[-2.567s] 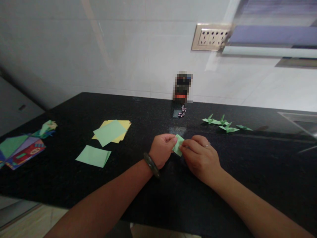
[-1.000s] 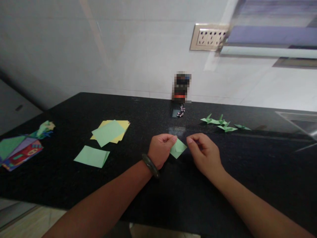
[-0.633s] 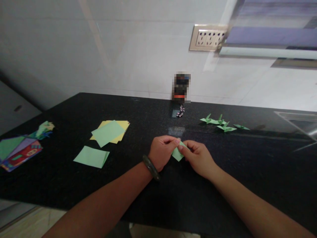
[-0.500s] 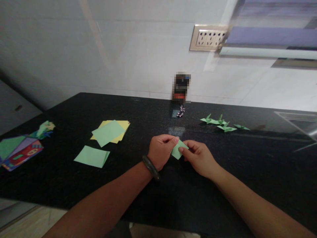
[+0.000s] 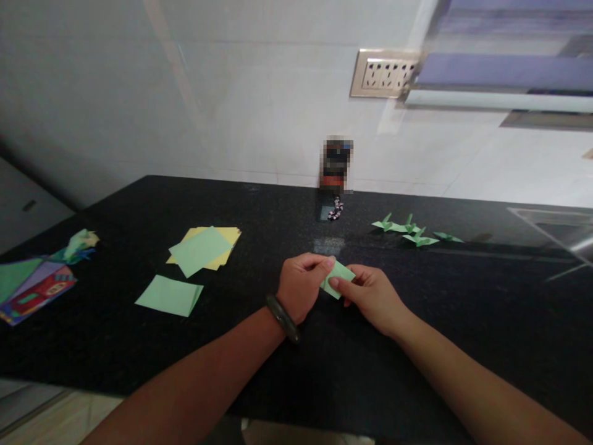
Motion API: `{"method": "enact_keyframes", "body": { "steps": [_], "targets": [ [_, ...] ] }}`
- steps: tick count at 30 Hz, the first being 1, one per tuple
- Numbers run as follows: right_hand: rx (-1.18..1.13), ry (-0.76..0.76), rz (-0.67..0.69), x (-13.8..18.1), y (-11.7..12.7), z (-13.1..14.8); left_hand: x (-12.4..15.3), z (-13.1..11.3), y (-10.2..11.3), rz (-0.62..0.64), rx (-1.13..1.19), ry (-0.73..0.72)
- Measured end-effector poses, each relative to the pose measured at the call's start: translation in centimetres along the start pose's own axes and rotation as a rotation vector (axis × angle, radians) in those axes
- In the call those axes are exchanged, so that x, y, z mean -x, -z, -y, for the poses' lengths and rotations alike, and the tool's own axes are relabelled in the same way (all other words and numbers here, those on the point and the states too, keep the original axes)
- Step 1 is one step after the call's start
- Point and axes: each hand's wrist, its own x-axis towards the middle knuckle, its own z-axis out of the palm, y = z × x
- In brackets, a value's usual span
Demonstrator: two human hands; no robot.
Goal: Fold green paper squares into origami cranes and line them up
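A small folded piece of green origami paper [image 5: 341, 273] is held up over the dark counter between my two hands. My left hand [image 5: 301, 285], with a dark bangle [image 5: 283, 318] at the wrist, pinches its left corner between thumb and fingers. My right hand [image 5: 370, 295] grips the other side, its thumb lying across the front face and its fingers partly hidden behind the paper. To the left, a green sheet folded over once [image 5: 169, 295] rests on the counter. Several green paper cranes [image 5: 419, 239] stand beyond my right hand.
Yellow sheets with a green one on top [image 5: 204, 248] lie at the left of the black counter [image 5: 259, 210]. Farther left are a colourful paper packet [image 5: 44, 292] and crumpled-looking paper pieces [image 5: 78, 246]. A blurred-out object [image 5: 336, 162] with a beaded strap [image 5: 335, 209] leans on the wall.
My right thumb has slid left and slightly down across the folded paper. The paper's visible outline has turned a little. The whole view has shifted slightly.
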Motion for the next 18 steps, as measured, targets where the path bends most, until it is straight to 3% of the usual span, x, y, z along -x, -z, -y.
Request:
{"method": "enact_keyframes", "body": {
  "steps": [9,18],
  "targets": [
    [0.015,0.007,-0.009,-0.15,0.46,-0.18,-0.09,0.32,-0.02,0.216,0.105,0.143],
    [0.052,0.021,0.058,-0.14,0.83,-0.42,-0.27,0.35,0.42,0.244,-0.022,0.055]
  ]
}}
